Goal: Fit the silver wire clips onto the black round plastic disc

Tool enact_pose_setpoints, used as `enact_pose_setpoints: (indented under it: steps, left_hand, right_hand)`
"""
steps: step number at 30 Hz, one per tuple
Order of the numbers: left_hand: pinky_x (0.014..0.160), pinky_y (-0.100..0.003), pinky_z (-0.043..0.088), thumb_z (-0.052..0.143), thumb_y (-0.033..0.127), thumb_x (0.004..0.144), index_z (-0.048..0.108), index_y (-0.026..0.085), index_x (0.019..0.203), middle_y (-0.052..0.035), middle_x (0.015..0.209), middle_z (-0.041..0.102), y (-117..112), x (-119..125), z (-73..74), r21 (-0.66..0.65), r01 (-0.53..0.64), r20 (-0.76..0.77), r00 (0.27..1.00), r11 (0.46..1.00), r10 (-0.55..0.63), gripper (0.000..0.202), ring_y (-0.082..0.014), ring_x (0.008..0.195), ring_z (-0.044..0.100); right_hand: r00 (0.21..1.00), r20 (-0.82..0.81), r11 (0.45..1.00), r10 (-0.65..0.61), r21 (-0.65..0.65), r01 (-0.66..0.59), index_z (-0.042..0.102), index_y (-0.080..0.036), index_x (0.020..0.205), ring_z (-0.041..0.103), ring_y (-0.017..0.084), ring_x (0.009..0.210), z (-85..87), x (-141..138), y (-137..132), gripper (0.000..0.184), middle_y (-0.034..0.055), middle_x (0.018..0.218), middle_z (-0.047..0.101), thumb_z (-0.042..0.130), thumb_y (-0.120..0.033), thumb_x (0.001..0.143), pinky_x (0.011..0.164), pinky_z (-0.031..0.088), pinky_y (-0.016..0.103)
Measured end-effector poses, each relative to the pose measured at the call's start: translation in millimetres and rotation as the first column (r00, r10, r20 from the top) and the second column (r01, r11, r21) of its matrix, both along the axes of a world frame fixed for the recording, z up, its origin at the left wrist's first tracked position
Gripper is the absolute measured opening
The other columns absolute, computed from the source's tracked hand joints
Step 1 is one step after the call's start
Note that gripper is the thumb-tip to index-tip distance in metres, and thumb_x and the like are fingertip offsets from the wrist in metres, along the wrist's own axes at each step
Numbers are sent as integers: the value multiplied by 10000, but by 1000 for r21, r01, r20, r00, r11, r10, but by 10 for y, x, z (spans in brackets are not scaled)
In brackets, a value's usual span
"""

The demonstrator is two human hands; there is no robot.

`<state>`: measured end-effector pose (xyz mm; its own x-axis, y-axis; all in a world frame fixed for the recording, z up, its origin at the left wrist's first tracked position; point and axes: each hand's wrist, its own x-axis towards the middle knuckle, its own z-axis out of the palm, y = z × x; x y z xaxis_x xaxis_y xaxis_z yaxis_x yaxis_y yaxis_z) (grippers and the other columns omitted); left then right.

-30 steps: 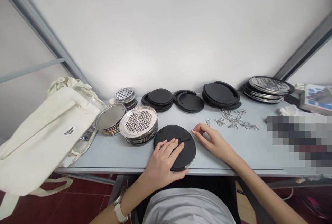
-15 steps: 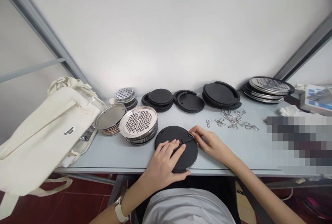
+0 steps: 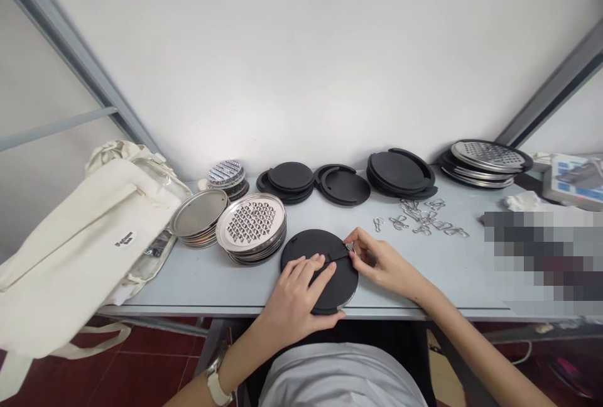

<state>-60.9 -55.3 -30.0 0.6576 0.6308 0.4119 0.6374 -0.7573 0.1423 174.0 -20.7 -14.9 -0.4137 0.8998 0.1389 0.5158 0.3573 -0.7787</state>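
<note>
A round black disc [image 3: 313, 244] lies near the table's front edge, with a thin shiny rim showing at its lower right. My left hand [image 3: 296, 291] grips it, fingers flat over the top and thumb along the near edge. At the disc's upper right edge my right hand [image 3: 384, 265] pinches a small metal wire clip [image 3: 350, 247] between thumb and fingertips. The clip seems to pass through the disc's edge, but the fingers partly cover it. Several loose wire clips [image 3: 423, 229] are scattered beyond my right hand.
A stack of grater discs [image 3: 252, 223] stands left of the black disc, beside a stack of plain metal discs [image 3: 198, 215]. Black disc stacks [image 3: 400, 171] line the wall, with more graters [image 3: 490, 154] at far right. A canvas bag [image 3: 85, 225] hangs over the left end.
The wire clip has turned and now shows more at the disc's edge. My right fingers have spread a little around it, while my left hand stays put.
</note>
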Motion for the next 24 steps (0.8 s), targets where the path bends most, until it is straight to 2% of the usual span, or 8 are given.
enact_pose_setpoints:
  steps: [24]
  left_hand:
    - [1020, -446, 379, 649, 525, 801, 449, 153, 1368, -151, 1327, 512, -6, -12, 13, -8, 1, -1, 1000, 1000, -1, 707, -296, 1221, 476]
  right_hand:
    - [996, -64, 993, 57, -96, -63, 401, -235, 955, 317, 116, 570, -18, 14, 28, 38, -85, 623, 336, 429, -250, 933, 557, 300, 222]
